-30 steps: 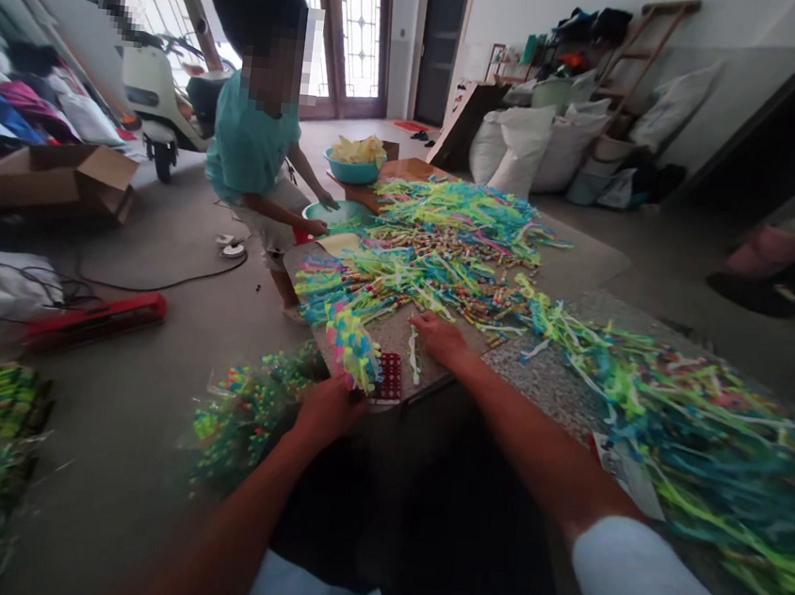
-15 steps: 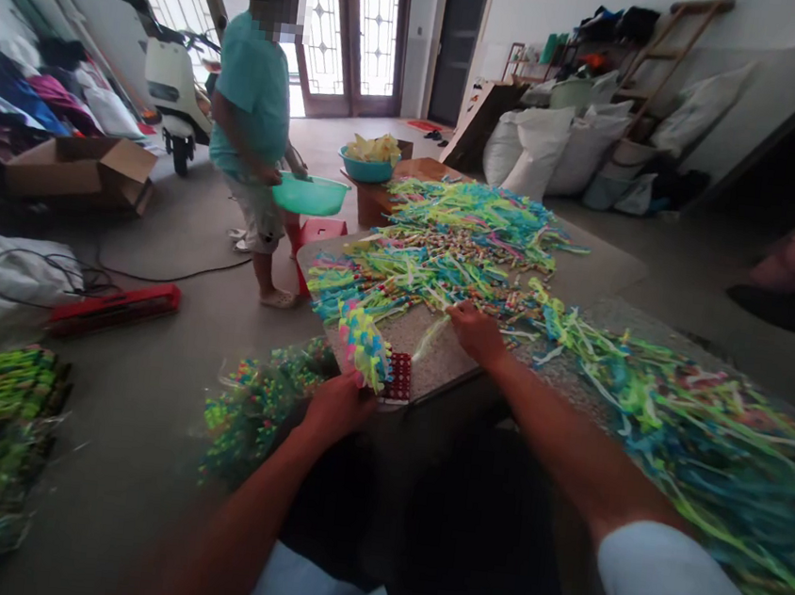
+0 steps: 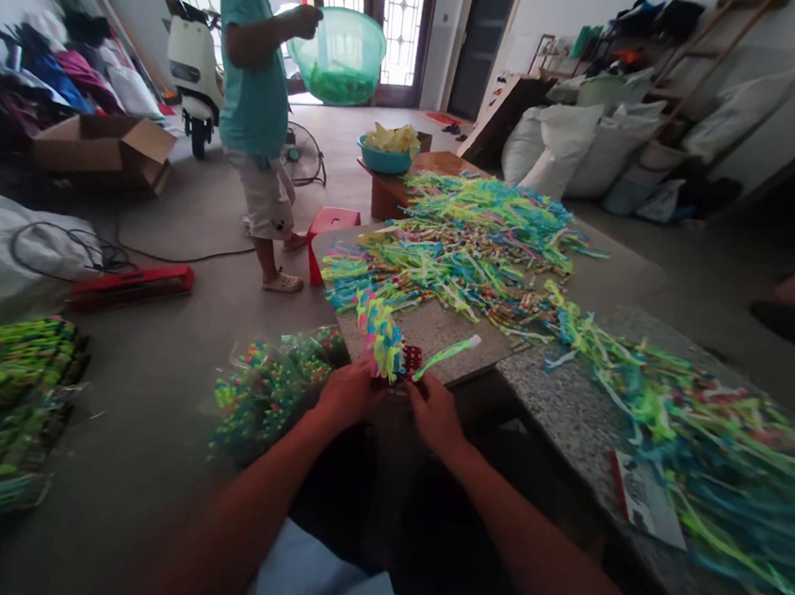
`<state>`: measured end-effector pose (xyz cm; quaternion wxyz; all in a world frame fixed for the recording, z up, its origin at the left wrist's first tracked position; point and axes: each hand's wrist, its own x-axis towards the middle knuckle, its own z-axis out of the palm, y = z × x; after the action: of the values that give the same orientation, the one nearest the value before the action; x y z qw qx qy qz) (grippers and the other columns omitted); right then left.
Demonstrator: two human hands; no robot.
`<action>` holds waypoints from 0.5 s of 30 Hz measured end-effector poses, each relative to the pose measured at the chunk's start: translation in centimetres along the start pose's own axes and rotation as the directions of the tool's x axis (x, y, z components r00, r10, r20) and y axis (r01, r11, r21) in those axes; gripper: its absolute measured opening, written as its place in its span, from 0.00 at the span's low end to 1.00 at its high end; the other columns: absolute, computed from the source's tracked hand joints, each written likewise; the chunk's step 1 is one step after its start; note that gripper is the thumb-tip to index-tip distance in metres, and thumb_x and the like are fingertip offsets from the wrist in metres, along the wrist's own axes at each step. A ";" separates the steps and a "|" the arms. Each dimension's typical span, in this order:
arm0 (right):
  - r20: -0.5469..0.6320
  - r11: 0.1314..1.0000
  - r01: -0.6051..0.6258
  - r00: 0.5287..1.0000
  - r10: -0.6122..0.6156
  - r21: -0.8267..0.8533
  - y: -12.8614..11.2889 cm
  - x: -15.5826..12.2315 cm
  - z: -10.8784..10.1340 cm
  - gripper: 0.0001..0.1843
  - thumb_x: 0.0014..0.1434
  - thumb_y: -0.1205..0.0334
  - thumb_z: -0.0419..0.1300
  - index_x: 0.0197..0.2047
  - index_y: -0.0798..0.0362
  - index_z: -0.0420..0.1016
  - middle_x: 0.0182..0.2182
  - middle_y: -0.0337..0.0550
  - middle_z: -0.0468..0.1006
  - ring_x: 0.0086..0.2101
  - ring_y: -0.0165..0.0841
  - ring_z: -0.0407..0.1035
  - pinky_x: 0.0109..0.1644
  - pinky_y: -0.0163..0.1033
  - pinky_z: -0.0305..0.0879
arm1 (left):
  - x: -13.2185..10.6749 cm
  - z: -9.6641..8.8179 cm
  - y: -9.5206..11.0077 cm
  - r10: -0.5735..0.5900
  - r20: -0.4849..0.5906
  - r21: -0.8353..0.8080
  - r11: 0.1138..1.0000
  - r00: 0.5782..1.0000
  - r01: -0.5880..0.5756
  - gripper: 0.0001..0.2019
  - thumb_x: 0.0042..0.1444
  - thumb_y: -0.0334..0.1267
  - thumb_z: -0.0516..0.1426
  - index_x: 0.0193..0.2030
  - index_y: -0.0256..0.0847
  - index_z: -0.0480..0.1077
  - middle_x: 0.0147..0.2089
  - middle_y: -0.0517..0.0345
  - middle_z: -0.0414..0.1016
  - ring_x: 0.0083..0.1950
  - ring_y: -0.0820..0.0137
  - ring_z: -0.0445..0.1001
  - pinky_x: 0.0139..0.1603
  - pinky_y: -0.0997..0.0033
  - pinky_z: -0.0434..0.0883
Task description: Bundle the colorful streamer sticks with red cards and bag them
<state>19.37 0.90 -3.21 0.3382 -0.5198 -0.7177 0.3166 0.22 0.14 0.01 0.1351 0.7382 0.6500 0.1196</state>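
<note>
At the near edge of the stone-topped table, my left hand (image 3: 350, 395) is closed on the edge of a small red holder with rows of holes (image 3: 412, 360). A dense bunch of yellow, blue and pink strips (image 3: 380, 334) stands up from the holder's left part. Close to its right side, my right hand (image 3: 436, 417) pinches one end of a yellow-green strip (image 3: 444, 359). That strip slants up and right to a white tip. Its lower end is hidden by my fingers, so I cannot tell whether it is in a hole.
Heaps of loose coloured strips (image 3: 484, 212) lie across the table (image 3: 430, 325), and more (image 3: 729, 446) spread along the stone slab at right. Bagged bundles (image 3: 276, 375) sit on the floor at left. A person (image 3: 251, 102) holds up a green basin (image 3: 344, 55) beside a red stool (image 3: 334, 222).
My right hand has come back from the strip heap to the red holder, bringing a yellow-green strip. The other person has raised the green basin and tilted it.
</note>
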 end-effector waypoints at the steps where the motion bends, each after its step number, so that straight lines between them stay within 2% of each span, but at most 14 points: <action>1: -0.006 0.998 0.016 1.000 -0.017 -0.053 0.0 0.1 0.0 0.14 0.69 0.53 0.52 0.39 0.52 0.73 0.36 0.46 0.79 0.37 0.38 0.72 0.43 0.38 0.64 | 0.0 0.1 -0.1 -0.001 -0.003 -0.005 1.000 1.000 0.001 0.13 0.61 0.39 0.60 0.52 0.43 0.76 0.50 0.51 0.82 0.55 0.60 0.80 0.54 0.70 0.71; 5: 0.047 0.964 0.117 0.993 -0.109 -0.240 0.5 0.6 -0.4 0.12 0.70 0.57 0.51 0.42 0.52 0.73 0.40 0.50 0.78 0.42 0.39 0.72 0.47 0.39 0.64 | 0.0 0.4 -0.2 -0.016 0.006 -0.009 1.000 1.000 0.016 0.13 0.60 0.40 0.61 0.51 0.44 0.76 0.50 0.52 0.82 0.55 0.60 0.80 0.54 0.69 0.71; 8: 0.082 0.935 0.159 0.987 -0.140 -0.318 0.7 0.4 -0.4 0.13 0.71 0.58 0.50 0.44 0.53 0.73 0.40 0.51 0.78 0.43 0.40 0.73 0.48 0.39 0.64 | 0.0 0.4 -0.3 -0.007 -0.007 -0.017 1.000 1.000 0.006 0.13 0.61 0.41 0.61 0.51 0.44 0.77 0.50 0.51 0.82 0.55 0.59 0.80 0.54 0.69 0.72; 15: 0.072 0.914 0.080 0.996 -0.055 -0.399 0.2 -0.5 0.1 0.15 0.72 0.58 0.48 0.43 0.53 0.74 0.39 0.52 0.79 0.42 0.40 0.74 0.47 0.39 0.64 | 0.1 0.6 -0.5 0.015 -0.004 -0.018 1.000 1.000 -0.015 0.13 0.62 0.41 0.60 0.52 0.44 0.76 0.50 0.52 0.82 0.55 0.59 0.80 0.53 0.69 0.72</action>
<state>19.49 0.46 -3.50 0.2138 -0.5434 -0.7946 0.1663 0.01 0.23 -0.68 0.1396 0.7417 0.6434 0.1279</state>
